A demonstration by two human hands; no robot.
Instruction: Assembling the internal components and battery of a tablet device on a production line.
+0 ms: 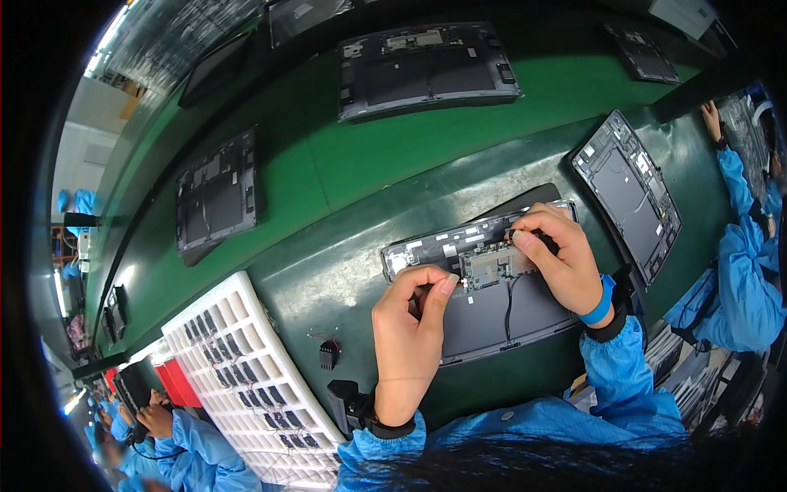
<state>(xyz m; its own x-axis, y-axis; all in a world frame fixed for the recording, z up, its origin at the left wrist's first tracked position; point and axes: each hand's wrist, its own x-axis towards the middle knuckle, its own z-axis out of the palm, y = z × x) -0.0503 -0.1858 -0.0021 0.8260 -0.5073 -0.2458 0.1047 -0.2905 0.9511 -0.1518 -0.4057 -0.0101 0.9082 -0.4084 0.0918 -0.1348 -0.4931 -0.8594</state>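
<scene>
An open grey tablet chassis (484, 316) lies in front of me on a dark mat, its circuit board (490, 264) exposed near the far edge. My left hand (408, 336) rests on the chassis's left part, thumb and forefinger pinched together on something small at the board's left edge; what it is cannot be made out. My right hand (561, 254) presses down on the board's right end, fingers curled over a thin black cable (510, 297) that runs down the panel.
A white compartment tray (246, 369) with small dark parts stands to my left, a small black part with red wires (328, 353) beside it. More open chassis lie on the green belt: (426, 70), (217, 193), (630, 193). Another worker's blue sleeve (738, 262) is at right.
</scene>
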